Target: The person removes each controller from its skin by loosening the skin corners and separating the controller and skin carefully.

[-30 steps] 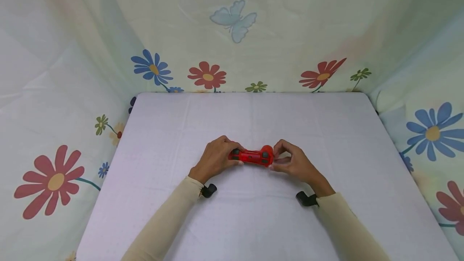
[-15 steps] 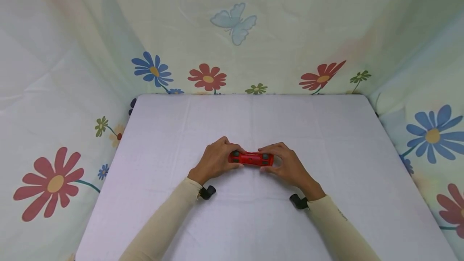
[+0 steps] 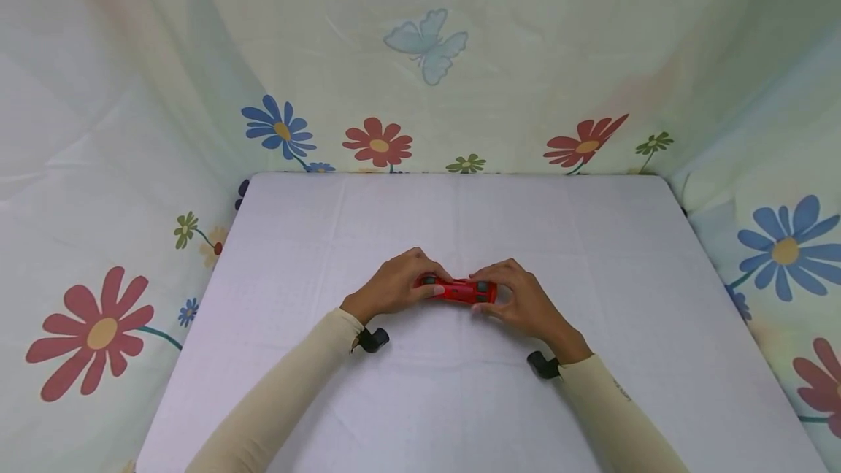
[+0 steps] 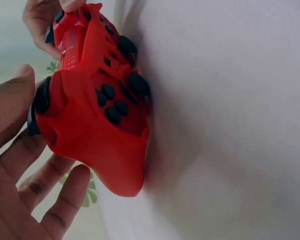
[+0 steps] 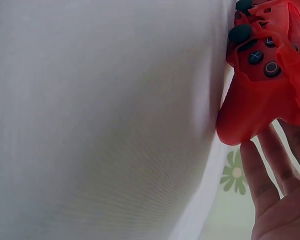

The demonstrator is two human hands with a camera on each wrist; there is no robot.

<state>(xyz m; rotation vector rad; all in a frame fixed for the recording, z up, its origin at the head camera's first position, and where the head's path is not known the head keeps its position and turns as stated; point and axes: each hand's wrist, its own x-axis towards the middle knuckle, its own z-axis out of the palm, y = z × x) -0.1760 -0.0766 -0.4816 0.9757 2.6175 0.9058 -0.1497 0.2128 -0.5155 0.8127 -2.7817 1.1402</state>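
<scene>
A red game controller (image 3: 463, 290) with a red soft cover lies at mid-table, its shoulder-button edge toward the head camera. Its black thumbsticks (image 4: 138, 84) face the tabletop. My left hand (image 3: 394, 285) holds the left end, thumb laid over the near side by the shoulder buttons. In the left wrist view, the other fingers (image 4: 65, 205) spread behind the handle. My right hand (image 3: 525, 298) grips the right end between thumb and fingers. The cover's edge (image 5: 296, 75) looks loose around the buttons in the right wrist view, where a fingertip meets the handle's tip.
White cloth covers the table (image 3: 460, 400). Flower-printed curtains (image 3: 420, 93) rise along the back and both sides. Black wrist cameras (image 3: 374, 340) hang beneath both wrists.
The right hand has shifted left and closed around the right end, where a red flap of the cover stood out earlier. Lately the left thumb has slid up over the controller.
</scene>
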